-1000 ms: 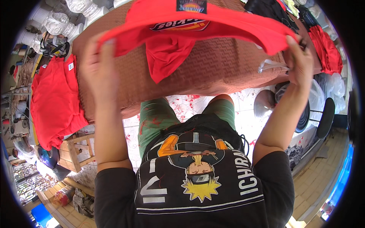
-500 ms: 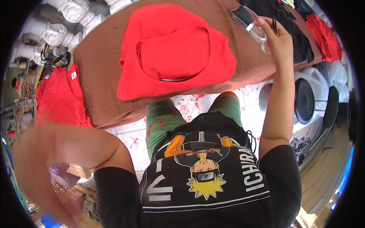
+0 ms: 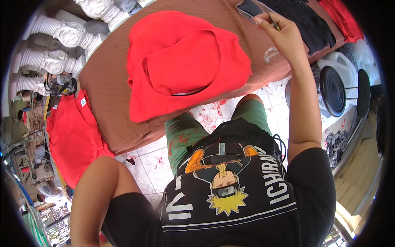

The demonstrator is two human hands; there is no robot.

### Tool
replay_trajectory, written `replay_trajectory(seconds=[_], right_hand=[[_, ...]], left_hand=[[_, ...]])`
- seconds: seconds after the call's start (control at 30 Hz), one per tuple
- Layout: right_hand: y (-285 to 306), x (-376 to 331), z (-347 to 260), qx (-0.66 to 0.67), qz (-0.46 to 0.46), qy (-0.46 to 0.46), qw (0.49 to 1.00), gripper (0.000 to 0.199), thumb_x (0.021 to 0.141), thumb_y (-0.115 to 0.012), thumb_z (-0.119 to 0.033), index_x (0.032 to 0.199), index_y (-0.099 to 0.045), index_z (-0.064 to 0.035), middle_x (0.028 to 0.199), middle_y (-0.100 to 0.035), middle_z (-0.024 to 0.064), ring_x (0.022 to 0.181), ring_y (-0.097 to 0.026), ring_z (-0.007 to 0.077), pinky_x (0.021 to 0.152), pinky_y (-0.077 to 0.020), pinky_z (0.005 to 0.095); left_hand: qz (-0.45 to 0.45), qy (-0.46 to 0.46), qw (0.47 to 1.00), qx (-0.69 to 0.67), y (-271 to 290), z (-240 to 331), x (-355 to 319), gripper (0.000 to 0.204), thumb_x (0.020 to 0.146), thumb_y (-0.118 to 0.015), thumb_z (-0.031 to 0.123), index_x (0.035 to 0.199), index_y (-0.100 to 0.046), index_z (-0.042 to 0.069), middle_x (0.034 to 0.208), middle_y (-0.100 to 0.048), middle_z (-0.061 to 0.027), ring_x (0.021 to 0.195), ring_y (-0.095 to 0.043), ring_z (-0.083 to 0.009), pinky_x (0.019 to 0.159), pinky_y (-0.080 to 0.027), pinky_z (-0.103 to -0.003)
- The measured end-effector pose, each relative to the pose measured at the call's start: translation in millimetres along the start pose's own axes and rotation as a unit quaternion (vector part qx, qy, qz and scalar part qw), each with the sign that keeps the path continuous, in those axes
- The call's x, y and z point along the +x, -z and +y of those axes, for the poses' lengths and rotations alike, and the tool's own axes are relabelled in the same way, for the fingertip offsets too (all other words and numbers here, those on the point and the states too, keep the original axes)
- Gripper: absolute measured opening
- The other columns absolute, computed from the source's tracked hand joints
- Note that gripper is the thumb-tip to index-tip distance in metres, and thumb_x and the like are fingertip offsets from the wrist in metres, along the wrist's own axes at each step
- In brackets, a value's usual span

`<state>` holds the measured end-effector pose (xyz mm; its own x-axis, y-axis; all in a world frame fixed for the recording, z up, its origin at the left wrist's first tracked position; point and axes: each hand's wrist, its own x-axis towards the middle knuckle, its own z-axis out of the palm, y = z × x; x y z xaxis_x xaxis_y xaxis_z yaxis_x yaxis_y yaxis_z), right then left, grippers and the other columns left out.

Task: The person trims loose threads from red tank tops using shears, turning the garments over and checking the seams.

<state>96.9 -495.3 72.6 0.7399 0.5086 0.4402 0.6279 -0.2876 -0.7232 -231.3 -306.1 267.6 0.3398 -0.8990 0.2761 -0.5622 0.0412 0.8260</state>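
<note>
I'm seeing the right fingers (image 3: 269,28) grasping a dark tool (image 3: 272,20), red garment (image 3: 187,64) lying leftward — left fingers out of view, can't tell

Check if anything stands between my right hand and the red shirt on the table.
Nothing visible, going straight left: only brown cloth shows between your right hand and the red shirt. A clear strip shows lower in the view, just below the hand.
</note>
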Motion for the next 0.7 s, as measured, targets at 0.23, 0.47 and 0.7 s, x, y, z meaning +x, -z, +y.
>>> replay_trajectory(seconds=[0.23,0.47,0.7], right_hand=[[-67.8,-5.6,14.2,0.027,-0.018,-0.027,0.999,0.029,0.083,-0.067,-0.022,0.103,-0.064,-0.0018,0.094,-0.068,0.0048,0.08,-0.061,0.0128,0.072,-0.0476,0.0268],[-96.5,-11.2,12.7,-0.068,-0.083,-0.104,0.989,0.03,0.078,-0.068,-0.027,0.096,-0.064,-0.0041,0.103,-0.063,0.0171,0.095,-0.062,0.0281,0.081,-0.0479,0.036],[-41.8,0.7,13.2,0.202,0.053,-0.027,0.978,0.015,0.087,-0.061,-0.014,0.095,-0.059,-0.0005,0.09,-0.064,0.0042,0.082,-0.06,0.015,0.071,-0.0475,0.0288]], left_hand=[[0.191,0.348,0.884,0.248,11.6,-152.8,-31.4,0.022,0.083,-0.06,0.017,0.102,-0.06,0.006,0.104,-0.06,-0.011,0.096,-0.058,-0.0301,0.085,-0.046,-0.037],[0.274,0.586,0.558,0.52,39.8,-255.3,-121.3,0.029,0.076,-0.065,0.014,0.104,-0.06,0.008,0.109,-0.058,-0.0114,0.105,-0.054,-0.0303,0.092,-0.043,-0.038],[0.51,0.475,0.468,0.544,87.8,-191.3,-126.4,0.019,0.07,-0.062,0.006,0.089,-0.061,0.01,0.096,-0.058,-0.0098,0.086,-0.059,-0.0283,0.076,-0.048,-0.038]])
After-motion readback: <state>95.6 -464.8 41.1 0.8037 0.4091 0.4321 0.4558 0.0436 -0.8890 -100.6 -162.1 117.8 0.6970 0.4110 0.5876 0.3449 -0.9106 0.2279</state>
